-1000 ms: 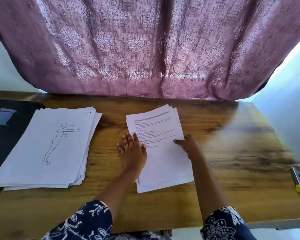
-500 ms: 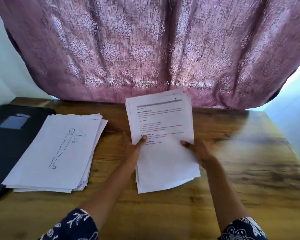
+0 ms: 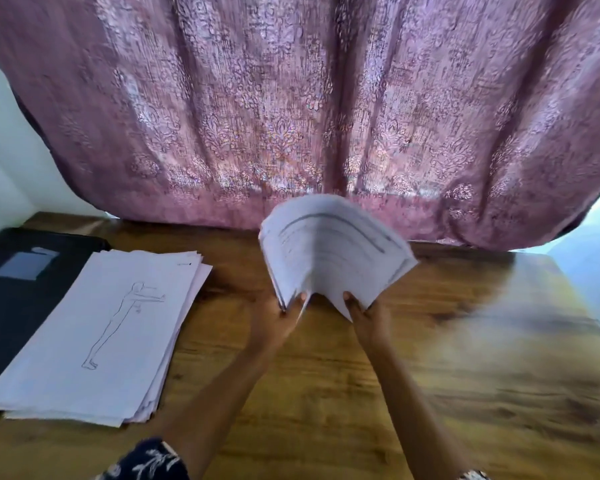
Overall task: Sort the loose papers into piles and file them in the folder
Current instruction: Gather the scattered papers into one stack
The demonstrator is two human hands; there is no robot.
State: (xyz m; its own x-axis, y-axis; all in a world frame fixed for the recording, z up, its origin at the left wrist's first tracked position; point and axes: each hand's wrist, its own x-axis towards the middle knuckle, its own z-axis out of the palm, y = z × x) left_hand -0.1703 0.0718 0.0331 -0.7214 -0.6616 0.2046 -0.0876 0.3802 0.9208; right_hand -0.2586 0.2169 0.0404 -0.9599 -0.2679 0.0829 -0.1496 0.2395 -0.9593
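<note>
Both hands hold a stack of printed text pages up off the wooden table, tilted away from me and bowed in the middle. My left hand grips its lower left corner and my right hand its lower right corner. A second pile of papers, topped by a line drawing of a standing figure, lies flat at the left. Under and beyond that pile lies the black folder at the table's left edge.
A mauve patterned curtain hangs right behind the table's far edge. Pale walls show at both sides. Bare wood stretches to the right of my hands.
The text pages went from lying flat under my hands to being lifted clear of the table and tipped up, bending in the middle. The view has tilted upward and blurred.
</note>
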